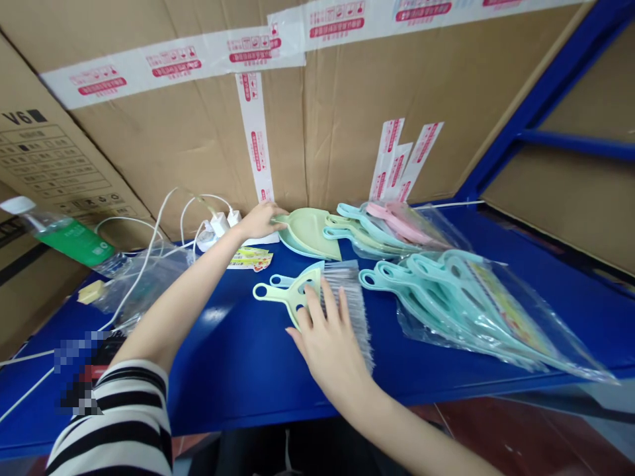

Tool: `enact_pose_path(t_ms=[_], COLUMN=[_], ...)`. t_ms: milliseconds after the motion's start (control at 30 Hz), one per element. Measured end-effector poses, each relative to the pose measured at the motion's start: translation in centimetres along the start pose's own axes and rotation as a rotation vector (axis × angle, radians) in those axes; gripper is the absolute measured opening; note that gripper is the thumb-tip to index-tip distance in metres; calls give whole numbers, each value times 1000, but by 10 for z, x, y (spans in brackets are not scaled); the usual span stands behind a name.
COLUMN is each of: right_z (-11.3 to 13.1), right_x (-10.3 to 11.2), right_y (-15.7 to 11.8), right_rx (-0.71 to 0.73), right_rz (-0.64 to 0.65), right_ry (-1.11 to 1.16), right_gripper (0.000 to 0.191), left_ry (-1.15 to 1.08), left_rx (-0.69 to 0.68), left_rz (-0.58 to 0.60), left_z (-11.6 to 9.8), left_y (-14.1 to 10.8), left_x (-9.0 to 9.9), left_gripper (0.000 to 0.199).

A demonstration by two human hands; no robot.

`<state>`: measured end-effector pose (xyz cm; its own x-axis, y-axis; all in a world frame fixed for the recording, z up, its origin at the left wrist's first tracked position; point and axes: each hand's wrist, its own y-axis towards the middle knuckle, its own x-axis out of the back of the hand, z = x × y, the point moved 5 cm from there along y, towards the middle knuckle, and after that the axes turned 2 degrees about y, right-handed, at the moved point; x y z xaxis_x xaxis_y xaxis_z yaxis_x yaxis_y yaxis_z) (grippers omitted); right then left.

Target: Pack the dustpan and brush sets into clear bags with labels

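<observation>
Cardboard wall [208, 135]: brown, crossed by printed tape [178, 59], standing behind a blue worktop [223, 370].
Left hand [260, 221]: at the handle of the green dustpan [315, 228], fingers over its end; whether they pinch it I cannot tell.
Right hand [335, 340]: spread, palm down, laid over the green brush [292, 295] and the grey bristles [358, 297].
Dustpans: by the wall, the green one overlapping a blue dustpan [296, 248]. Pulled by its handle alone, it could slide off or drag its partner askew.
Brushes: mid-worktop, the green one partly covering a blue brush [281, 280]. Uneven pressure might fan the pair apart or bend the bristles.
Bagged sets [454, 301]: right of the brushes, in slick clear plastic; a sideways nudge could make them slip.
White cables [159, 225]: near the left forearm; a sleeve could snag one and tug the adapters [219, 225].
</observation>
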<state>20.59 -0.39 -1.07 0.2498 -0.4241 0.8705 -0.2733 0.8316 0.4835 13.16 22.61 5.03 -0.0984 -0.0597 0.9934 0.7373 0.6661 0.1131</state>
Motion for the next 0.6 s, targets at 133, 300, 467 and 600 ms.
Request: enact_pose_path(t_ms=[133, 300, 467, 600], right_z=[13, 11, -9, -17], right_x=[-11, -15, -15, -24], right_y=[4, 7, 10, 11], right_rx=[25, -35, -72, -45], right_rz=[75, 89, 85, 197], right_ry=[37, 31, -30, -17], right_gripper=[35, 36, 32, 28], left_ry=[86, 153, 163, 162], left_rx=[36, 42, 31, 23], left_rz=[-19, 9, 32, 49], left_z=[1, 8, 13, 16], left_y=[-2, -8, -10, -12], left_x=[-7, -7, -11, -15], left_gripper=[37, 35, 37, 37])
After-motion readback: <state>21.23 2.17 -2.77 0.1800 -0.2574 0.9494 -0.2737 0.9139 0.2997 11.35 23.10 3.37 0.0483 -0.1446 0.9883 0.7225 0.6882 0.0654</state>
